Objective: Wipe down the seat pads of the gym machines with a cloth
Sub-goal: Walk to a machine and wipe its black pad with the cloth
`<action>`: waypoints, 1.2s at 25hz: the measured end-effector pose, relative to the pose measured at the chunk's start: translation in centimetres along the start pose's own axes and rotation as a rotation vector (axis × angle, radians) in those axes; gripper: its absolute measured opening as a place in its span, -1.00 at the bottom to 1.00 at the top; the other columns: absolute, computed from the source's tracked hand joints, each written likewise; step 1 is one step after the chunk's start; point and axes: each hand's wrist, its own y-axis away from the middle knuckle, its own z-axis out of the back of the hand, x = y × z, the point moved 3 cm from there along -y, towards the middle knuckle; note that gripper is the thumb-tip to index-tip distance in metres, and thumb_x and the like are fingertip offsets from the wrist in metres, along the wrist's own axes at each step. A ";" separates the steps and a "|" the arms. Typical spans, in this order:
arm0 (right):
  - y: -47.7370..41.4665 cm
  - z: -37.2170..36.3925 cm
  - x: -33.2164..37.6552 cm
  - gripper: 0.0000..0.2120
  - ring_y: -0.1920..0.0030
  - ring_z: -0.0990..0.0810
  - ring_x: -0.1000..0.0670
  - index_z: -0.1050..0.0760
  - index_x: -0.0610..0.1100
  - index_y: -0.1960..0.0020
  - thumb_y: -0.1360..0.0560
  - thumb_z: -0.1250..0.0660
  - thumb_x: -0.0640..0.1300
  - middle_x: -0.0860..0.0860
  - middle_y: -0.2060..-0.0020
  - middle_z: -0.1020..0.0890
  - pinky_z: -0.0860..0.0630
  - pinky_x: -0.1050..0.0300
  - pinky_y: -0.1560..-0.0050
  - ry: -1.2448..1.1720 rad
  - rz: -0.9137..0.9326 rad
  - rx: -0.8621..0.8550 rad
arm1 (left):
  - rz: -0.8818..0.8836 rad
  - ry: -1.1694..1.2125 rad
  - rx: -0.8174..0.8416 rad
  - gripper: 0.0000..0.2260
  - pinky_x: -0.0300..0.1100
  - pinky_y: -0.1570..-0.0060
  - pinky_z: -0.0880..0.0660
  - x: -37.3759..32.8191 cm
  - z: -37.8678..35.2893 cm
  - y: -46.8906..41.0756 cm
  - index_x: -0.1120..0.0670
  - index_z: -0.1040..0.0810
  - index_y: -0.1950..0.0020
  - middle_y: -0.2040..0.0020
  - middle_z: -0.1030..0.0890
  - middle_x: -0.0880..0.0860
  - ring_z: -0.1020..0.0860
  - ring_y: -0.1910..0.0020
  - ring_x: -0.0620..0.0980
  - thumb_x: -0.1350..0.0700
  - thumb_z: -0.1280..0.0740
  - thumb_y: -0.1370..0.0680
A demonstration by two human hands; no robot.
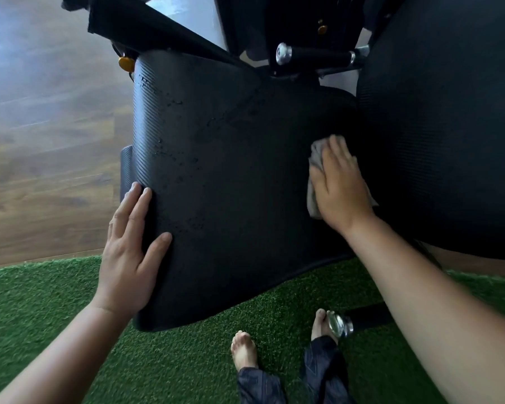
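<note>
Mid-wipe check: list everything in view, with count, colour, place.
black ribbed seat pad: one, black, centre, droplets on it
second black ribbed pad: one, black, right
grey cloth: one, grey, on seat pad's right side
gold knobs: two, gold, top left and top centre
chrome-capped black bars: two, top centre, lower right
green artificial turf: one, green, bottom
wooden floor: one, brown, left
bare feet: two, on turf
left hand grip: one, flat on seat pad's left edge
right hand grip: one, flat, pressing cloth

Green artificial turf (56,316) underfoot, brown wood-plank floor (47,170) beyond it
</note>
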 end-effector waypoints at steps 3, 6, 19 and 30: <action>7.0 -0.1 -0.5 -0.36 -0.64 0.15 0.02 0.02 -0.11 -0.65 -0.67 0.06 0.19 -0.04 -0.65 0.04 0.12 -0.02 -0.61 0.051 0.014 0.064 | -0.003 0.002 0.005 -0.36 0.08 -0.59 -0.13 -0.1 0.0 0.0 0.08 -0.25 -0.64 -0.66 -0.17 -0.01 -0.17 -0.63 -0.01 -0.11 -0.22 -0.59; 0.6 0.4 0.2 -0.31 -0.64 0.12 -0.04 0.02 -0.09 -0.65 -0.64 0.09 0.26 -0.07 -0.65 0.03 0.08 -0.08 -0.62 0.114 0.008 0.054 | -0.013 -0.006 0.006 -0.37 0.01 -0.60 -0.11 -0.1 0.0 -0.1 0.10 -0.25 -0.63 -0.66 -0.18 0.01 -0.16 -0.63 -0.01 -0.11 -0.22 -0.59; -2.6 0.7 0.7 -0.41 -0.64 0.10 -0.05 -0.02 -0.10 -0.65 -0.69 0.12 0.13 -0.09 -0.65 0.00 0.11 -0.11 -0.61 0.085 -0.013 0.017 | -0.033 -0.026 0.002 -0.38 0.04 -0.60 -0.12 -0.3 0.0 -0.1 0.12 -0.25 -0.63 -0.65 -0.18 0.04 -0.16 -0.63 -0.01 -0.08 -0.22 -0.60; 0.0 -0.3 1.6 -0.43 -0.64 0.10 -0.03 -0.01 -0.11 -0.65 -0.71 0.10 0.11 -0.06 -0.64 0.00 0.10 -0.10 -0.62 0.071 0.030 0.008 | -0.034 -0.002 -0.016 -0.38 0.07 -0.58 -0.14 -0.2 0.0 -0.1 0.11 -0.26 -0.63 -0.65 -0.19 0.02 -0.16 -0.63 -0.01 -0.07 -0.23 -0.60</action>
